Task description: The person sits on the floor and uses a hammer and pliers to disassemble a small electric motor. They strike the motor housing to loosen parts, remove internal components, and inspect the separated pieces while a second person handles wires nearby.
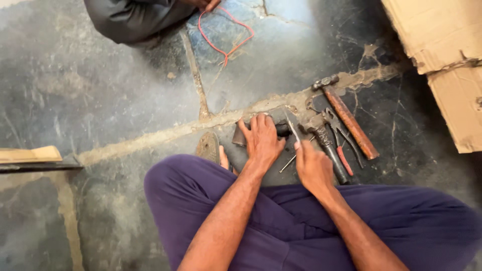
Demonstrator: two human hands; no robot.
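The left hand [261,141] lay palm-down with fingers spread over a dark, stubby metal piece [240,135] on the floor [100,100], pressing it rather than gripping around it. Only the piece's blunt, rusty-grey end showed past the left side of the hand, with a darker bit [282,129] poking out on the right; the rest was hidden under the palm.

The right hand [312,165] was closed in a pinch around a thin, pale metal blade [292,129], which stood tilted up from the fingers, its tip just beside the left hand's knuckles. A thin metal rod [288,164] lay between the two hands.

To the right of the right hand lay a dark-handled hammer [327,145], red-handled pliers [342,143] and, farther off, a rusty-handled hammer [347,118]. Well beyond the hands, a red wire [225,41] curled on the floor near another person's dark clothing [130,20]. Torn cardboard [442,55] sat far right.
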